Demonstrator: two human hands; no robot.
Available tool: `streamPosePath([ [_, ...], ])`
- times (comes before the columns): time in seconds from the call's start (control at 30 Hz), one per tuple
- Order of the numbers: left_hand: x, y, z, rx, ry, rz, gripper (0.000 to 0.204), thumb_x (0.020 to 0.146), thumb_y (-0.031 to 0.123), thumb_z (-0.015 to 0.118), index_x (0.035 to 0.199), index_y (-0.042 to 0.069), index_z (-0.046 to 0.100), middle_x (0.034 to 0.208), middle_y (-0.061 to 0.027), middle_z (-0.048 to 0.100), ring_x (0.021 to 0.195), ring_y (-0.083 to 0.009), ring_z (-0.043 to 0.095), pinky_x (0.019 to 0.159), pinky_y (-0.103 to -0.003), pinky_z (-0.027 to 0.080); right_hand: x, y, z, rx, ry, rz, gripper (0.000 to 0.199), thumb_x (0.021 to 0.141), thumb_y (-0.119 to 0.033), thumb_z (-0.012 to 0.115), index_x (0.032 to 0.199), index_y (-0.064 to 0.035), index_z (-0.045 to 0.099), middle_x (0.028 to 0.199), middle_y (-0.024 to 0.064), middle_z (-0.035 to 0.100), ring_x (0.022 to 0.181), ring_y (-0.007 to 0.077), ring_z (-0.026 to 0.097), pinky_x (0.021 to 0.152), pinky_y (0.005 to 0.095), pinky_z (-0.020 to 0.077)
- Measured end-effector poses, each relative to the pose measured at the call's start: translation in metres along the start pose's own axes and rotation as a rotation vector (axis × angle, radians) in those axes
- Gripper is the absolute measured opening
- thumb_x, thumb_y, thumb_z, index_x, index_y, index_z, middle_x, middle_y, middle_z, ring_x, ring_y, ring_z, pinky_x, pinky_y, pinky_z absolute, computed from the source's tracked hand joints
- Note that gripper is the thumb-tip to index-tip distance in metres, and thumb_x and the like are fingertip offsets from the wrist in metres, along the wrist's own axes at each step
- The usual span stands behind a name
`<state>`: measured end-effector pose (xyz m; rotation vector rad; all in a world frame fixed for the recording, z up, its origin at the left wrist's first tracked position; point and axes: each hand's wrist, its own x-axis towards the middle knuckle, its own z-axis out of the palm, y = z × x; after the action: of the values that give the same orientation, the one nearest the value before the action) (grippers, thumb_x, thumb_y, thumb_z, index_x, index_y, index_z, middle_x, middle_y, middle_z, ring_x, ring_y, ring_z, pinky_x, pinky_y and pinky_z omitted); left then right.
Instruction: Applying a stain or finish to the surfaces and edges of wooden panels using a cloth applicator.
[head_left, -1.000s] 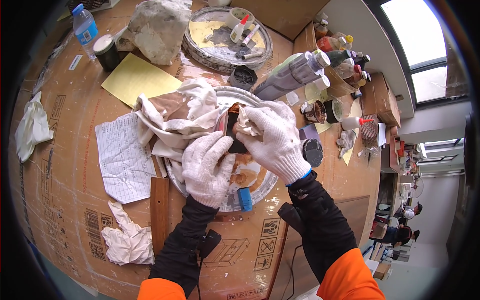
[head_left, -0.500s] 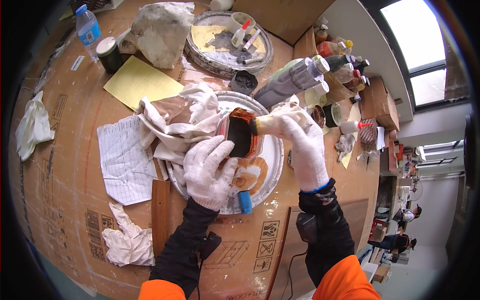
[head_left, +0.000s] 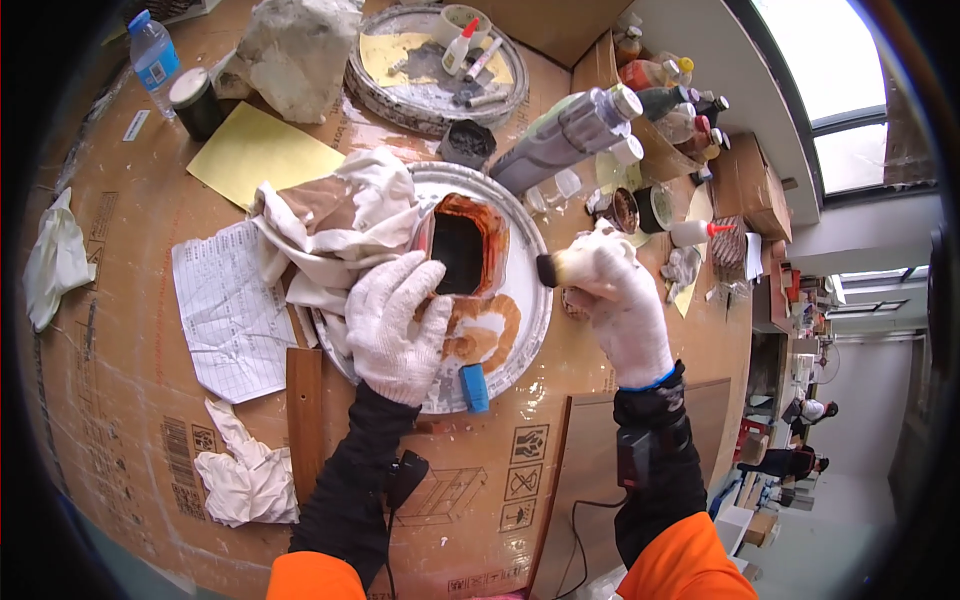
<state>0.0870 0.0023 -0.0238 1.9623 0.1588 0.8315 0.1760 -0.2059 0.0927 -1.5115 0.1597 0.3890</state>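
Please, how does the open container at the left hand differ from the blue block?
The container is larger than the blue block. The container is dark inside, orange-brown around its mouth; the blue block shows only blue. The left hand touches the container, not the blue block.

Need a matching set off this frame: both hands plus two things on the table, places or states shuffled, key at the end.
Column 1
1. Left hand
2. Right hand
3. Blue block
4. Yellow sheet

Column 2
A. On the near edge of the white disc
B. Between the dark jar and the cloth
C. Holding a dark-tipped tool, apart from the container
D. At the container's near left side

Pairs: 1-D, 2-C, 3-A, 4-B
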Motion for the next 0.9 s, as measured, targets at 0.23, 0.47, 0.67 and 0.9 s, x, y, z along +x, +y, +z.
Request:
streamPosePath([
  [0.23, 0.0, -0.001, 0.001, -0.005, 0.002, 0.006, 0.037, 0.08, 0.005, 0.079, 0.117, 0.009, 0.075, 0.123, -0.0108, 0.071, 0.116, -0.0304, 0.063, 0.104, -0.043, 0.047, -0.01, 0.055, 0.009, -1.001, -0.015, -0.598, 0.039, 0.086, -0.008, 0.079, 0.12, -0.0024, 0.061, 0.102, 0.0139, 0.066, 0.091, 0.0242, 0.068, 0.082, 0.0358, 0.0548],
  [0.47, 0.0, -0.001, 0.001, 0.021, -0.007, 0.003, 0.037, 0.08, 0.005, 0.079, 0.116, 0.009, 0.075, 0.123, -0.0103, 0.071, 0.116, -0.0303, 0.063, 0.104, -0.043, 0.048, 0.0, 0.09, 0.012, -1.231, -0.067, -0.791, 0.052, 0.084, -0.01, 0.076, 0.131, -0.0028, 0.055, 0.109, 0.0188, 0.063, 0.097, 0.0397, 0.062, 0.087, 0.0479, 0.0504],
  [0.67, 0.0, -0.001, 0.002, 0.018, -0.009, 0.001, 0.037, 0.079, 0.005, 0.08, 0.116, 0.009, 0.075, 0.123, -0.0101, 0.071, 0.116, -0.0299, 0.063, 0.103, -0.043, 0.048, 0.002, 0.1, 0.012, -1.128, -0.007, -0.735, 0.037, 0.082, -0.002, 0.077, 0.116, -0.0015, 0.061, 0.104, 0.0162, 0.064, 0.097, 0.0362, 0.064, 0.088, 0.0419, 0.0518],
  [0.9, 0.001, -0.001, 0.002, 0.014, 0.007, 0.005, 0.038, 0.08, 0.006, 0.08, 0.117, 0.01, 0.075, 0.123, -0.0099, 0.071, 0.115, -0.0303, 0.063, 0.104, -0.043, 0.047, 0.002, 0.078, 0.002, -0.51, 0.123, -0.317, 0.028, 0.091, -0.003, 0.076, 0.114, -0.0008, 0.06, 0.104, 0.0054, 0.064, 0.095, 0.0109, 0.062, 0.088, 0.0273, 0.0542],
])
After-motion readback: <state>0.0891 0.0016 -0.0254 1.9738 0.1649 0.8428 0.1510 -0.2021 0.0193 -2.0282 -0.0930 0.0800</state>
